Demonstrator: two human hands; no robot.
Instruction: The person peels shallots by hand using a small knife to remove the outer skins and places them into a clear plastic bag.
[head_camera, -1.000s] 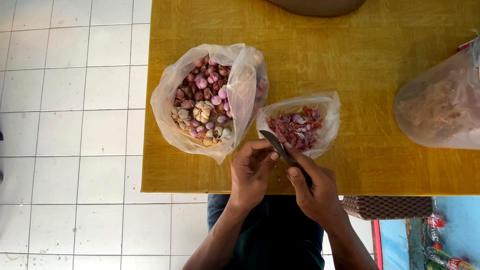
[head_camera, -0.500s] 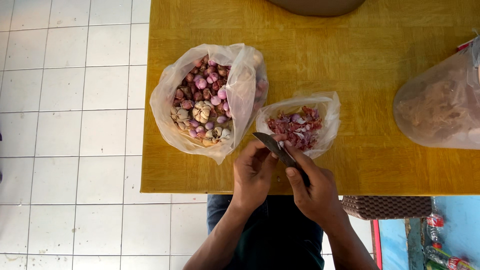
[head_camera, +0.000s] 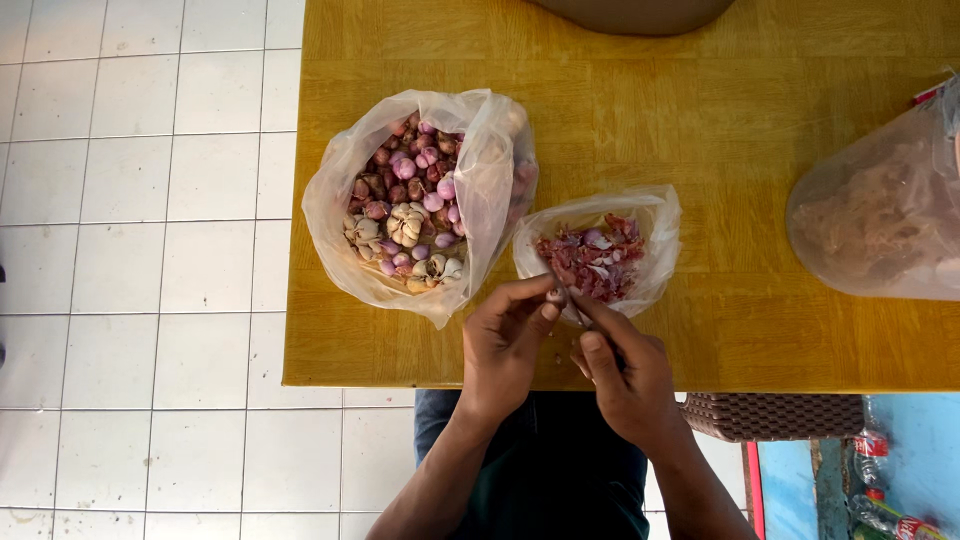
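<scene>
My left hand (head_camera: 505, 340) pinches a small shallot (head_camera: 555, 296) between thumb and fingertips at the table's near edge. My right hand (head_camera: 625, 375) grips a small knife (head_camera: 583, 318) whose blade is mostly hidden between the hands, its tip against the shallot. Just beyond the hands a small clear plastic bag (head_camera: 655, 215) holds red shallot peelings (head_camera: 592, 258). To its left a larger clear bag (head_camera: 490, 150) is full of shallots and garlic bulbs (head_camera: 405, 215).
A yellow wooden table (head_camera: 700, 120) carries everything. A third plastic bag (head_camera: 880, 215) with pale contents lies at the right edge. A brown woven stool (head_camera: 775, 415) stands beneath the table at right. White floor tiles (head_camera: 140, 250) fill the left. Bottles (head_camera: 885, 515) lie at the bottom right.
The knife blade, earlier raised and plainly visible above my hands, has dropped down between them. Both hands have closed in around the shallot.
</scene>
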